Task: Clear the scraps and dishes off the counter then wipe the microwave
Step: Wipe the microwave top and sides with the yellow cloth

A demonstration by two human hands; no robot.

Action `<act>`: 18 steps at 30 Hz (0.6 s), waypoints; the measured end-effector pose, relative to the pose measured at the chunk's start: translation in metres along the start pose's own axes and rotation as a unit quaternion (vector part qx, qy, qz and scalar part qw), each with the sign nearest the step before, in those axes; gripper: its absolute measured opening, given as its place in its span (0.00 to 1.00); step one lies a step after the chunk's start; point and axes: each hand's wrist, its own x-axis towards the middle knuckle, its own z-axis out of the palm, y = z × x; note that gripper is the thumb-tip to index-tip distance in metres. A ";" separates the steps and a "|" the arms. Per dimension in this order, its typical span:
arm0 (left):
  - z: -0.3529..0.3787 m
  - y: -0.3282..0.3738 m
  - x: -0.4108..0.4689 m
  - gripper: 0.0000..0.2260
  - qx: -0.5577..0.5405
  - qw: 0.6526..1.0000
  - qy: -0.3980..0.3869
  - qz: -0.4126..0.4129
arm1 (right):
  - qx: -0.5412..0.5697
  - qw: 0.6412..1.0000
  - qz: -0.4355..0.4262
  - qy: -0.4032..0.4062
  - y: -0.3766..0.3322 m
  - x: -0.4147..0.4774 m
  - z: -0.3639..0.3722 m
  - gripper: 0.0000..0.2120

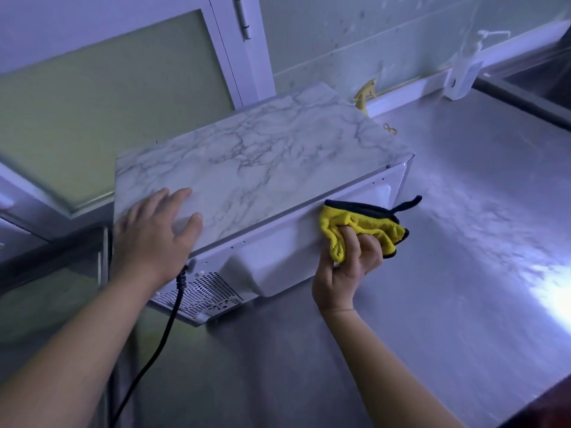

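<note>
microwave [262,168]: rear toward camera, long axis left-right | right hand [343,273]: grips cloth [364,230]

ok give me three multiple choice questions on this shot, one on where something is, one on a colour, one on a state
1. Where does the left hand rest?
A) on the marbled top of the microwave
B) on a cupboard door
C) on a sink tap

2. What colour is the cloth?
A) blue with a white edge
B) yellow with a black edge
C) plain red

3. What is the right hand doing?
A) hanging idle
B) pointing at the wall
C) gripping the cloth against the microwave's rear panel

Answers:
1 A, its palm lies flat on the marble pattern.
2 B, bright yellow pile with a black trim shows.
3 C, its fingers curl round the bunched cloth pressed to the white back panel.
</note>
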 end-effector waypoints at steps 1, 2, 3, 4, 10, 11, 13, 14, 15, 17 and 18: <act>0.000 0.000 -0.001 0.28 -0.002 1.000 0.001 0.000 | 0.015 0.999 0.033 0.020 -0.001 -0.005 0.003 0.15; 0.000 0.001 -0.001 0.28 -0.003 1.000 0.004 0.000 | 0.032 0.997 0.067 0.039 -0.004 -0.008 0.006 0.16; -0.001 0.002 -0.002 0.28 -0.003 1.000 0.006 0.001 | 0.046 0.993 0.095 0.055 -0.007 -0.009 0.009 0.16; -0.001 0.002 -0.002 0.28 -0.002 1.000 0.006 0.001 | 0.055 0.990 0.114 0.069 -0.010 -0.009 0.013 0.16; -0.002 0.004 -0.003 0.28 -0.001 1.000 0.000 -0.005 | 0.094 0.905 0.393 0.133 -0.017 0.001 0.023 0.27; -0.002 0.004 -0.003 0.28 -0.001 1.000 0.001 -0.005 | 0.104 0.864 0.471 0.146 -0.012 0.003 0.024 0.26; -0.002 0.004 -0.003 0.28 -0.003 1.000 0.002 -0.005 | 0.125 0.815 0.542 0.163 -0.004 0.005 0.023 0.21; -0.002 0.004 -0.003 0.28 -0.002 1.000 0.002 -0.005 | 0.132 0.809 0.550 0.160 -0.001 0.006 0.022 0.20; -0.002 0.005 -0.003 0.28 -0.001 1.000 0.004 -0.004 | 0.142 0.806 0.554 0.155 0.000 0.006 0.020 0.20; -0.002 0.004 -0.003 0.27 0.003 1.000 0.004 -0.002 | 0.169 0.790 0.572 0.145 0.003 0.008 0.014 0.20; -0.002 0.004 -0.003 0.27 0.003 1.000 0.004 -0.003 | 0.186 0.773 0.591 0.137 0.006 0.012 0.010 0.19</act>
